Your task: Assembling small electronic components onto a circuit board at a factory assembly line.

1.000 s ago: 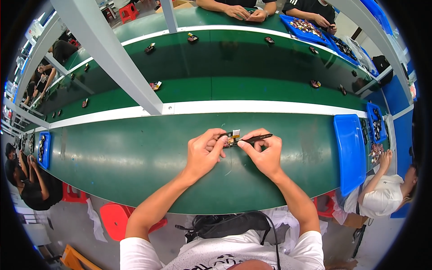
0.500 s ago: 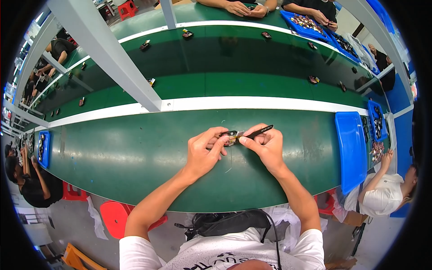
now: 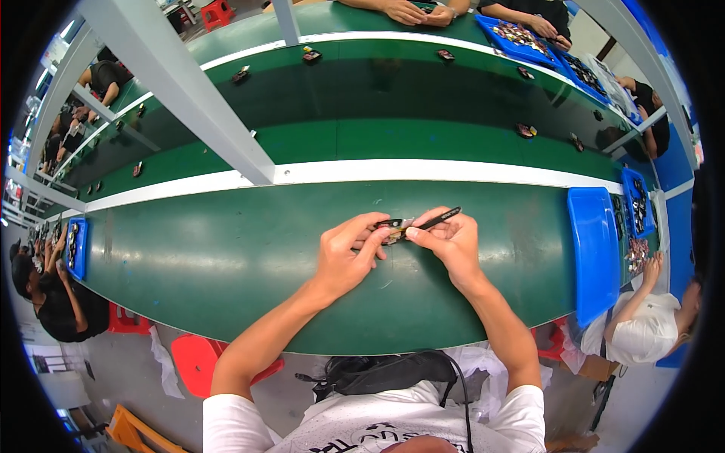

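Over the green table, my left hand (image 3: 350,251) is closed around a small dark electronic part (image 3: 393,233) with a shiny face; my fingers cover much of it. In my right hand (image 3: 452,245) I grip black tweezers (image 3: 439,219), pinched between thumb and fingers, with the back end sticking out to the upper right. The tweezers' tips are at the part, but my thumb and the small size hide what they touch. Both hands nearly meet in front of me.
A blue tray (image 3: 593,253) stands at the table's right end, and a blue bin (image 3: 77,249) at the left. Beyond the white rail (image 3: 423,171), small dark parts (image 3: 526,130) lie spaced along a green belt. Co-workers sit on several sides. A grey post (image 3: 181,90) slants across the left.
My hands stay at the part with almost no shift. The view has tilted slightly. At the left, a co-worker's arm has moved.
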Available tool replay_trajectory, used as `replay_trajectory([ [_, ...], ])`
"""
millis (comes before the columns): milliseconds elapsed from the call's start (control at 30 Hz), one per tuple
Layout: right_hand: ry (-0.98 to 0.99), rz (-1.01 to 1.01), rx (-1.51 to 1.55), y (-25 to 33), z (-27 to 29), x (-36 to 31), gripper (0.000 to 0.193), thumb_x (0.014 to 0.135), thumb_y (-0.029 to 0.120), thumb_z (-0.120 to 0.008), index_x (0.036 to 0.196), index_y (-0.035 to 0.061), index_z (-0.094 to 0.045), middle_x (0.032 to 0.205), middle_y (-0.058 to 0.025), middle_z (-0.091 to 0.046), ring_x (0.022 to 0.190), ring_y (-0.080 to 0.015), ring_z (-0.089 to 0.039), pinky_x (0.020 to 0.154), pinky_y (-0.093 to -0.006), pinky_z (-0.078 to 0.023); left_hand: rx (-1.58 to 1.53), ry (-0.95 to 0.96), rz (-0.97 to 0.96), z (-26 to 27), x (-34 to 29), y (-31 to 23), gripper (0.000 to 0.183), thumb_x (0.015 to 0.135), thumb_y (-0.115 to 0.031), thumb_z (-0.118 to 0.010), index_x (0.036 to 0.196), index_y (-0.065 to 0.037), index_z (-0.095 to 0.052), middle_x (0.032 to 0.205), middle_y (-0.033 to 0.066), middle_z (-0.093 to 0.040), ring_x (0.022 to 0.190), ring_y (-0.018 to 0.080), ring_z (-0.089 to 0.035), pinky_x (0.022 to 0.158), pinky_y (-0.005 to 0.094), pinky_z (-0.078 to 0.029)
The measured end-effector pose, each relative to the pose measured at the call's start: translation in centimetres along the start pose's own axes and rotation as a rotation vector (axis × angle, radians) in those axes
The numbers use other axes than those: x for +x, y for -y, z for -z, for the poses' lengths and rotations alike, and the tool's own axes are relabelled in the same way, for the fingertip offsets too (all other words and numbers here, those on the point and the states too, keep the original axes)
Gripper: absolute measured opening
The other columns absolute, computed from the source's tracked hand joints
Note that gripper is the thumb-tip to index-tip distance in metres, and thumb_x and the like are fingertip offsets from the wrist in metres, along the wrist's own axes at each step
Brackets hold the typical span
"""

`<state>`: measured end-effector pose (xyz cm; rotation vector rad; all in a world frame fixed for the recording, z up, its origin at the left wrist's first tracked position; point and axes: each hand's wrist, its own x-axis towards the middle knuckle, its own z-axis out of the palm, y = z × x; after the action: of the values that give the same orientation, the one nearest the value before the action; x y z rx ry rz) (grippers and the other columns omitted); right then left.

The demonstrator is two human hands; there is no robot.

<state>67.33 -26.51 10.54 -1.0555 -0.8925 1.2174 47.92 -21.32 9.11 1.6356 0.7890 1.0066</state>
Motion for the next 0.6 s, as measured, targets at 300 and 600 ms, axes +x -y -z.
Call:
replay_trajectory([
  [300, -0.042, -0.026, -0.011, 0.3, -0.1, -0.2, 0.012, 0.085, -0.01, -0.073, 0.095, -0.0056, -0.068, 0.092, -0.0132, -0.073, 0.08, -0.0126, -0.069, 0.073, -0.0246, -0.057, -0.091, 0.048, 0.061, 0.0, 0.0, -0.2, 0.024, 0.097, 0.0, -0.063, 0.12, 0.008, -0.064, 0.087, 0.0143, -0.072, 0.067, 0.0168, -0.071, 0.048, 0.0246, -0.055],
  [600, -0.066, 0.207, -0.262, 0.2, -0.1, -0.9, 0.011, 0.081, -0.004, -0.081, 0.088, -0.0027, -0.072, 0.072, 0.0022, -0.063, 0.051, 0.0017, -0.039, 0.046, -0.0184, -0.027, -0.466, 0.149, 0.307, 0.6, 0.8, 0.2, 0.032, 0.103, -0.014, -0.058, 0.125, 0.01, -0.061, 0.1, 0.0197, -0.071, 0.071, 0.0243, -0.074, 0.048, 0.0284, -0.059],
])
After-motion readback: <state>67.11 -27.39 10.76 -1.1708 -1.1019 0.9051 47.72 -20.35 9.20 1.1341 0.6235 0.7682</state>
